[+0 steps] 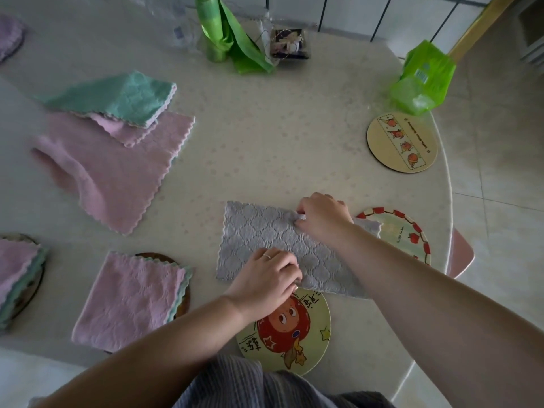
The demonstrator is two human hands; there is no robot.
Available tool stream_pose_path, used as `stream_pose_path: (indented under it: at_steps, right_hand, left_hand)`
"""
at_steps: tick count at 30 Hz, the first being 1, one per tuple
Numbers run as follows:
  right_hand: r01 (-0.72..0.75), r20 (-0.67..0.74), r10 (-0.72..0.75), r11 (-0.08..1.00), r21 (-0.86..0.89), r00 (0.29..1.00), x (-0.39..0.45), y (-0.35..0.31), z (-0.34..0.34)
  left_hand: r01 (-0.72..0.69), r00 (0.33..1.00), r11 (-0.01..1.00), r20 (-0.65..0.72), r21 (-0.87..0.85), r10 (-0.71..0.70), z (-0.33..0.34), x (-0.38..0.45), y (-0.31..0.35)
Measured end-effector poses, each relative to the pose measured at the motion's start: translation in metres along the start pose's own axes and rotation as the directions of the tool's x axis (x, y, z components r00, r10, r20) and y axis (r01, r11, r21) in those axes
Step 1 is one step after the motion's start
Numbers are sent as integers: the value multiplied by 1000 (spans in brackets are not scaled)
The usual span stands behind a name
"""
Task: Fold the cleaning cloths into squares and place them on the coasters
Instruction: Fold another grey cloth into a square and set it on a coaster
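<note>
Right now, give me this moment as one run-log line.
step: folding grey cloth | left hand: pinching near edge | right hand: pinching far edge | apple-border coaster: partly covered

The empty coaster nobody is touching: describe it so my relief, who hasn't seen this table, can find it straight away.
Start at the table's far right edge, just below the green plastic packet. The round coaster lying there has a dark rim and a cream face with a strip of four small orange figures. Unlike the other coasters, it has no cloth on or against it.
</note>
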State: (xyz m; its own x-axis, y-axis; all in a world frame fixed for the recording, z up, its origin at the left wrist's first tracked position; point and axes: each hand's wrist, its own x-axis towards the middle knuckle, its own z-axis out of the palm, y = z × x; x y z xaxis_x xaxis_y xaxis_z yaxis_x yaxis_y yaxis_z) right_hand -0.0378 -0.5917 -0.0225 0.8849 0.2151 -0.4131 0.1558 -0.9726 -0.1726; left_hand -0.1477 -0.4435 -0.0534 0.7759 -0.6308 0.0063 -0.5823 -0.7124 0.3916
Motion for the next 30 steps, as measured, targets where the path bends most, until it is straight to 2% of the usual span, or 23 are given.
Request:
stream_pose_path:
  at_steps: [3, 6, 10, 14, 15, 17, 19, 20, 21, 22, 24, 26, 28, 30]
  right_hand:
    - [62, -1, -62, 995, 75, 998, -2, 6, -3]
    - [88, -20, -86, 959, 268, 996, -18, 15, -13]
    - [67, -70, -43, 918, 390, 997, -44, 29, -31]
    - [10, -79, 46, 804, 595, 996, -71, 29, -34]
    - [-12, -66, 69, 774, 633, 995, -78, 26, -30]
    - [-78, -26, 142, 680, 729, 990, -90, 19, -19]
    - [-158, 52, 211, 523, 837, 976, -102, 11, -9]
    - [-167, 81, 212, 432, 886, 974, -108, 8, -4]
    - [-148, 85, 188, 356, 923, 979, -114, 5, -1]
    - [-116, 70, 151, 324, 939, 986, -120, 4, 4]
    - [-66, 36, 85, 371, 926, 996, -130, 1, 14]
    - [-101, 72, 81, 448, 889, 994, -139, -1, 30]
    - [-169, 126, 130, 407, 898, 983, -146, -2, 47]
    - [-205, 161, 158, 327, 922, 974, -153, -3, 59]
  left_hand:
    - [-11, 999, 1000, -37, 1, 11, -4, 1, 1]
    - [27, 996, 998, -89, -52, -32, -13, -5, 3]
    - [158, 964, 956, -173, -249, -204, -31, -20, 5]
    - [300, 881, 818, -187, -490, -435, -47, -33, 10]
    - [331, 848, 748, -166, -575, -503, -47, -35, 11]
    - [350, 765, 536, -96, -768, -637, -44, -36, 12]
    - [341, 706, 314, 21, -886, -708, -40, -37, 13]
    - [358, 709, 270, 72, -894, -701, -40, -37, 14]
    - [380, 729, 267, 109, -886, -676, -42, -37, 14]
    - [398, 752, 268, 145, -877, -642, -44, -37, 15]
    - [449, 771, 254, 228, -857, -594, -47, -39, 15]
    - [530, 753, 256, 310, -809, -580, -45, -43, 13]
    - [580, 727, 227, 371, -782, -578, -41, -49, 12]
    - [571, 727, 212, 368, -793, -580, -39, -55, 14]
